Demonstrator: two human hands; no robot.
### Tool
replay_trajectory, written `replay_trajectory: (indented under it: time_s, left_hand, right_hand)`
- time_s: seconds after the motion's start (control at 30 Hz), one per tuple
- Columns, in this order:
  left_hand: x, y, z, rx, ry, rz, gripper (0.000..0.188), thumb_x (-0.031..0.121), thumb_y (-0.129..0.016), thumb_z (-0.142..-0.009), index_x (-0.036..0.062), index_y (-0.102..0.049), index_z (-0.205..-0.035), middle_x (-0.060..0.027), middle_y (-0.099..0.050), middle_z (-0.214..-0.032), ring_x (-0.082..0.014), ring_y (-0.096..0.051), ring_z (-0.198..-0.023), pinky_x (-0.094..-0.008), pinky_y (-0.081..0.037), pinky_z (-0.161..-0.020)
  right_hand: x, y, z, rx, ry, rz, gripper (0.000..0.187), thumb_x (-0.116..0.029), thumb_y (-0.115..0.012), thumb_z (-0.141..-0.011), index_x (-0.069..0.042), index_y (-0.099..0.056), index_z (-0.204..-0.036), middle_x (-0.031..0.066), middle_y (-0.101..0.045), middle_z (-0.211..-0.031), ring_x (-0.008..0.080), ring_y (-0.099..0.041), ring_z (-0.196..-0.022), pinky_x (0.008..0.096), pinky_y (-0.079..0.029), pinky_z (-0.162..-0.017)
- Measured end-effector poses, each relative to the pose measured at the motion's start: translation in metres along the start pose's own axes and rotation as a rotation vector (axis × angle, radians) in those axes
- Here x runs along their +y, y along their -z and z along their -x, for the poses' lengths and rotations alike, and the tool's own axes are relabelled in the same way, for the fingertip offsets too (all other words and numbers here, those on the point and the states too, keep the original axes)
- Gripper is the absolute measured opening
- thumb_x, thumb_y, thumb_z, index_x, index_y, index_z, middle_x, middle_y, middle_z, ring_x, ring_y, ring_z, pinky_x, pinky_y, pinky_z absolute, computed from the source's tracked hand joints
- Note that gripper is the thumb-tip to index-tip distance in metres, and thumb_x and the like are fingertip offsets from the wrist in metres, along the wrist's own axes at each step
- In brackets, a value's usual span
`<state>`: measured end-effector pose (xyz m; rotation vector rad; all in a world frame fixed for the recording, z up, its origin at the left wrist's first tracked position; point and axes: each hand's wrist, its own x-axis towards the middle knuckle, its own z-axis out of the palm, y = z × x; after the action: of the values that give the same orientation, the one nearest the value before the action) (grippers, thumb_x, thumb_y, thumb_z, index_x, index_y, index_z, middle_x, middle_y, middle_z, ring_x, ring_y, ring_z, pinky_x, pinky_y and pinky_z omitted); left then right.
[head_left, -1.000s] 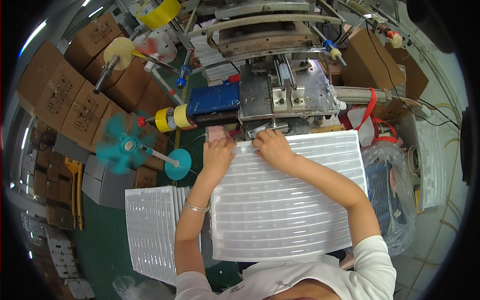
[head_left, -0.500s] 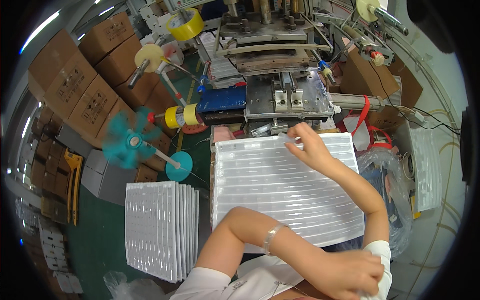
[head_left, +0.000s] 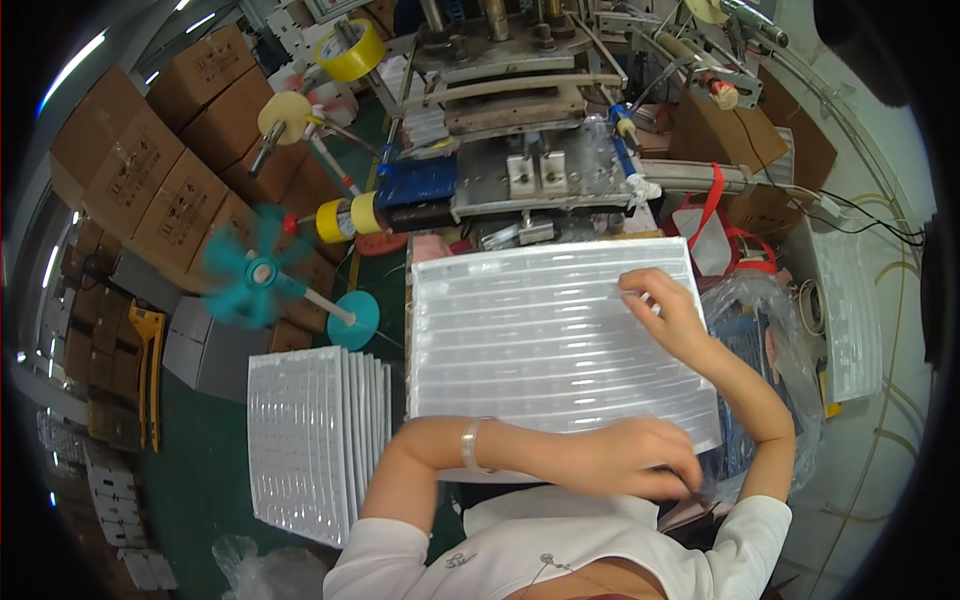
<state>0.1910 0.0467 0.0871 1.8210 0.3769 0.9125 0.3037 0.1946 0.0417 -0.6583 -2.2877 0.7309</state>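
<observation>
A large white tray-like panel (head_left: 540,345), ribbed with shiny clear plastic rows, lies flat in front of me. Over its upper right part, my right hand (head_left: 668,312) has thumb and fingertips drawn together close to the rows; whatever is pinched there is too small to make out. My left arm, with a clear band on the wrist, crosses the near edge of the panel. Slightly blurred, my left hand (head_left: 645,458) is at the near right corner with its fingers curled; their contents are hidden.
Beyond the panel is a metal press (head_left: 540,180) with yellow tape rolls (head_left: 348,50) beside it. Several similar panels (head_left: 310,440) stand upright at left, near a turquoise fan (head_left: 258,270) and stacked cartons (head_left: 120,150). A clear plastic bag (head_left: 755,330) is at right.
My right hand has moved from the panel's far edge rightward and nearer over the rows. My left hand has come up from near my chest to the panel's near right corner.
</observation>
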Motion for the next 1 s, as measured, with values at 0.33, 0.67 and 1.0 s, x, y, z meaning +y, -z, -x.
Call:
replay_trajectory:
  time_s: [0.33, 0.67, 1.0]
  left_hand:
    - [-0.039, 0.119, 0.110, 0.663, 0.465, -0.962, 0.026, 0.006, -0.062, -0.078, 0.0043, -0.061, -0.104, -0.0101, -0.063, -0.097, -0.0255, -0.060, -0.088, -0.0334, -0.048, -0.075]
    - [-0.062, 0.246, -0.001, 1.078, 0.068, -1.716, 0.021, 0.022, -0.063, -0.080, 0.0119, -0.065, -0.098, -0.0050, -0.060, -0.094, -0.0219, -0.051, -0.092, -0.0351, -0.036, -0.080]
    - [-0.028, 0.192, 0.028, 0.844, 0.086, -1.348, 0.025, 0.013, -0.070, -0.072, 0.0091, -0.063, -0.095, -0.0041, -0.056, -0.082, -0.0233, -0.050, -0.077, -0.0341, -0.039, -0.066]
  right_hand:
    - [0.014, -0.018, -0.051, -0.025, -0.031, -0.154, 0.026, -0.004, -0.058, -0.084, -0.002, -0.059, -0.109, 0.0106, -0.061, -0.106, 0.0213, -0.061, -0.089, 0.0276, -0.052, -0.070]
    - [0.022, 0.004, -0.114, 0.300, 0.132, 0.050, 0.024, -0.005, -0.064, -0.081, -0.002, -0.058, -0.104, 0.0095, -0.061, -0.091, 0.0196, -0.062, -0.071, 0.0271, -0.052, -0.061]
    - [0.015, -0.042, -0.187, 0.493, 0.335, 0.349, 0.024, -0.008, -0.065, -0.077, -0.009, -0.060, -0.100, 0.0079, -0.063, -0.090, 0.0266, -0.062, -0.079, 0.0344, -0.051, -0.064]
